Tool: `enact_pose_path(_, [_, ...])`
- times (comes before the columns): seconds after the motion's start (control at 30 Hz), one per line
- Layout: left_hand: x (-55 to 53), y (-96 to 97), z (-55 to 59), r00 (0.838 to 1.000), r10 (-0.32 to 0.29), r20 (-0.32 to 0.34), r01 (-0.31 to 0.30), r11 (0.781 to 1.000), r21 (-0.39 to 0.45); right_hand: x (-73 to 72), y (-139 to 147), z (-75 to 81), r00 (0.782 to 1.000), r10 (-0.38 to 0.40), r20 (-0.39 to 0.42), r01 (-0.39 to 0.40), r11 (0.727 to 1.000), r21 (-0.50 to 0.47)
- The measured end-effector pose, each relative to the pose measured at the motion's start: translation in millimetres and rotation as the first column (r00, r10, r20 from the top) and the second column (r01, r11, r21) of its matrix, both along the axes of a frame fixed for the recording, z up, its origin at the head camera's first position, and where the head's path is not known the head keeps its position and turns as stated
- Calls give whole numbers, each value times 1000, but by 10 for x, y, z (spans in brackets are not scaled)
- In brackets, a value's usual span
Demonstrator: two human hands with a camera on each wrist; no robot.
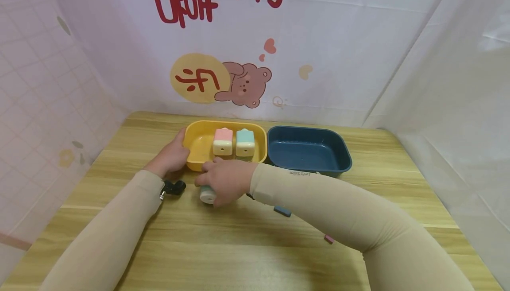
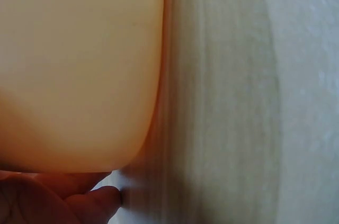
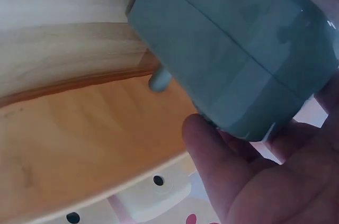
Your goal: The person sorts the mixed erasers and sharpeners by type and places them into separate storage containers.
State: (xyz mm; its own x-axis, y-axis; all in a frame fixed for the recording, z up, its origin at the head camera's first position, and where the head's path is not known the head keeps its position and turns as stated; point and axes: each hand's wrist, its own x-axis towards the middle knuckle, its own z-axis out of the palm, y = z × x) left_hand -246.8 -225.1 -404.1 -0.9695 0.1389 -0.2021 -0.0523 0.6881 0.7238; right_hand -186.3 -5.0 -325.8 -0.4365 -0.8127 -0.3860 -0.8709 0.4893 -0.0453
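Observation:
A yellow plastic bin (image 1: pixel 195 165) stands at the back of the table, its left end gripped by my left hand (image 1: pixel 169 154). In the left wrist view, bent fingers (image 2: pixel 95 203) lie against the bin's wall. A pink-and-cream pencil sharpener (image 1: pixel 223 141) and a mint-and-cream pencil sharpener (image 1: pixel 245 142) sit side by side inside. In front of the bin, my right hand (image 1: pixel 230 180) holds a grey-teal pencil sharpener (image 3: pixel 228 60), outside the wall. Its pale front with a small hole faces me in the head view.
A dark blue bin (image 1: pixel 308 149) stands right beside the yellow one. Nearer me, partly by the right forearm, lie a small blue block (image 1: pixel 282 211) and a small pink block (image 1: pixel 329 239). A printed white cloth (image 1: pixel 338 38) hangs behind the table.

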Motion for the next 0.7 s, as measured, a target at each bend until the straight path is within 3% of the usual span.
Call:
enact_pose_path(0.33, [10, 6, 2, 1000, -2, -16, 2, 1000, -4, 12, -25, -26, 1000, 6, 12, -6, 1000, 31])
enact_pose_path(0.7, [5, 12, 6, 1000, -3, -15, 3, 1000, -6, 20, -44, -66, 999, 39, -36, -37, 998, 53])
